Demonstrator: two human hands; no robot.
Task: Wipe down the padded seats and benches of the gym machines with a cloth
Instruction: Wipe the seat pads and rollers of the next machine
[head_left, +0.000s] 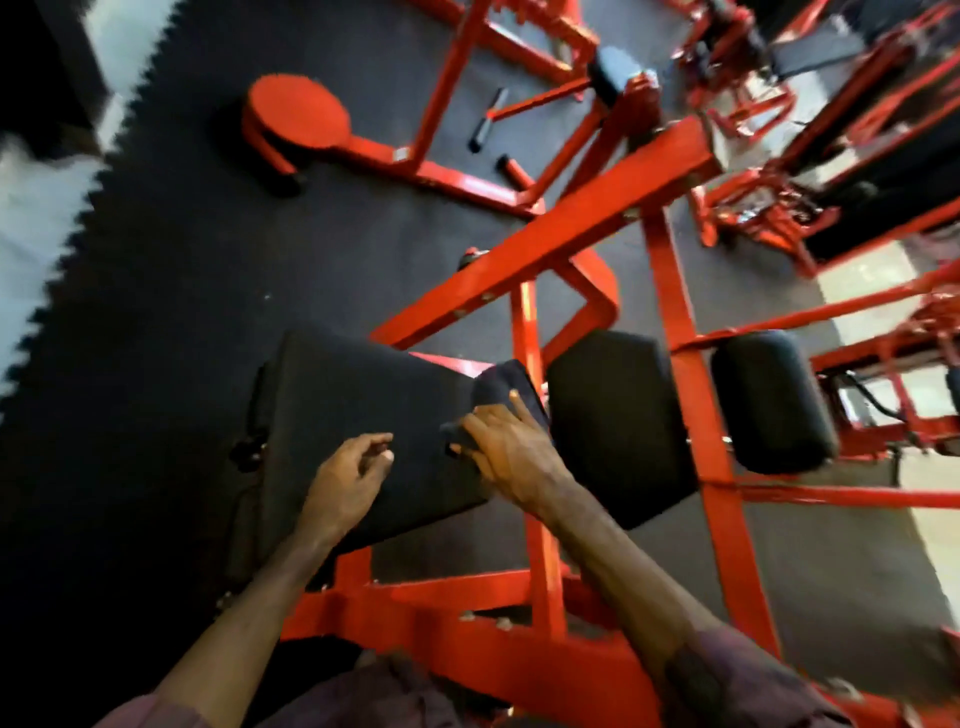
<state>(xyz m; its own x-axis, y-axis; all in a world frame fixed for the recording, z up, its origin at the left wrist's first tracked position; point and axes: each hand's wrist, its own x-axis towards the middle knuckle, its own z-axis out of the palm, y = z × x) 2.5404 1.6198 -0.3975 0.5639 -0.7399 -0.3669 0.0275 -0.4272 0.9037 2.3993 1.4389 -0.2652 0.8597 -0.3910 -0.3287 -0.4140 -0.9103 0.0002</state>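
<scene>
Motion blur softens the far red frames (810, 171) (upper right). The right hand (511, 452) hides most of the dark cloth (501, 382); both sleeves are cropped below.

- The right hand (511, 451), at the centre of the frame, is pressing a dark cloth (501, 387) against the right edge of a black padded seat (363, 421), fingers spread over it.
- The left hand (349, 480) is hovering over the lower part of that seat with fingers loosely curled, holding nothing.
- A second black pad (618, 415) is sitting just right of the cloth, and a rounded black roller pad (774, 400) is lying further right.
- A red steel frame (545, 244) is crossing diagonally above the pads.
- A red round disc (298, 111) is resting on the dark rubber floor mat (171, 270) at the upper left.
- More red machines (831, 130) are crowding the upper right, blurred.
</scene>
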